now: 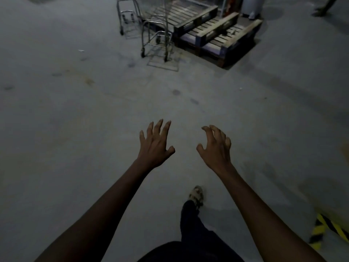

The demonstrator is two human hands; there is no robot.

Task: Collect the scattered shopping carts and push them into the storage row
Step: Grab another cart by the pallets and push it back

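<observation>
**Closing In on the Carts, Both Hands Empty**

Looked mid-stride across the concrete floor [75, 129], sandalled foot [196, 195] planted forward at six o'clock. Held nothing in the left hand [154, 146], fingers spread wide and nearly straight. Held nothing in the right hand [215, 148] either, fingers splayed and hooked at the tips. Spotted the nearer shopping cart [156, 40] up at twelve o'clock, well apart from both hands and just beside the stacked wooden pallets [217, 35] at one o'clock. Caught a second shopping cart [128, 16] behind it at eleven o'clock, its top cut off by the frame. Saw no storage row anywhere. Read as the approach step, with nothing collected yet. Needed next, most likely: closing the gap, finding the nearer cart's handle, hidden here, and pulling it clear of those pallets.
</observation>
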